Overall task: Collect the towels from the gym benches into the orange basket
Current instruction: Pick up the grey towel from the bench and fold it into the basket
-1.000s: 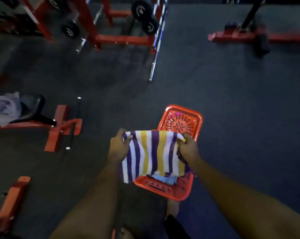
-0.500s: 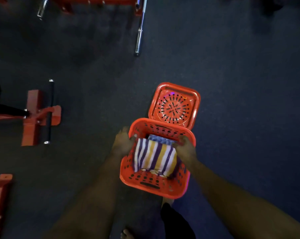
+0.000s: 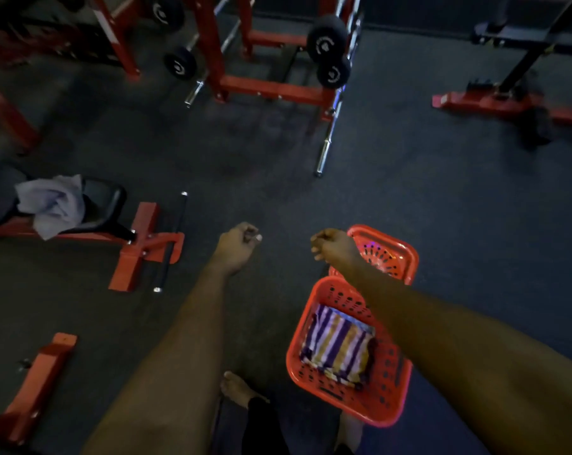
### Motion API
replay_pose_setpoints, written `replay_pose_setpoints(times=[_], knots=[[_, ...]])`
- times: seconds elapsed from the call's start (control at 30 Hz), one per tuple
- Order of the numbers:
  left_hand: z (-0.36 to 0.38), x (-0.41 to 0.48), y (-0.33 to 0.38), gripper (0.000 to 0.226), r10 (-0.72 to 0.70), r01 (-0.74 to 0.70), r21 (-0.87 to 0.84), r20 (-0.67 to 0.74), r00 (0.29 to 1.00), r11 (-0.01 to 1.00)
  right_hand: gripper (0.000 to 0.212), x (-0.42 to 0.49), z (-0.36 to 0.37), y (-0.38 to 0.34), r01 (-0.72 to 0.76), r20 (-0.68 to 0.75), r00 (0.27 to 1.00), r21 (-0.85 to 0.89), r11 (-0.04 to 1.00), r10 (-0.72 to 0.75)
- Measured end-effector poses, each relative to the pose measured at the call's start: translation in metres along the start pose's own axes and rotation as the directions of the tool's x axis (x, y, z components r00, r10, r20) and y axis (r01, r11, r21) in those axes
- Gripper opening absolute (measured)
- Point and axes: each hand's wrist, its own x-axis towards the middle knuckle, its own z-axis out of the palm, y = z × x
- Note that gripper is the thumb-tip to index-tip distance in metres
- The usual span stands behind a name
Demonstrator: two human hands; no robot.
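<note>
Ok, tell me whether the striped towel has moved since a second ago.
Yes. The striped towel went down from above the rim of the orange basket and now lies inside it.

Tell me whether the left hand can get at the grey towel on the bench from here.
Probably not without a step. The left hand holds nothing and nothing blocks the way, but the grey towel lies draped on the bench well off to its left.

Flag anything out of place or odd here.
One thing: a crumpled grey towel lies on the black padded bench at left, drooping over its edge, not collected yet. The purple, white and yellow striped towel sits folded inside the orange plastic basket. Nothing looks spilled or damaged.
</note>
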Motion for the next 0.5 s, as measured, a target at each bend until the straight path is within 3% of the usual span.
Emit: replay_pose_setpoints(times=[0.23, 0.5], knots=[[-0.161, 0.024, -0.071, 0.013, 0.038, -0.052, -0.081, -0.166, 0.985, 0.995, 0.023, 0.027, 0.118, -0.145, 0.131, 0.024, 0.991, -0.068, 0.989, -0.130], [-0.321, 0.036, -0.186, 0.015, -0.097, 0.052, -0.140, -0.342, 0.935, 0.989, 0.027, 0.067, 0.291, -0.261, 0.268, 0.216, 0.948, -0.144, 0.953, -0.234]])
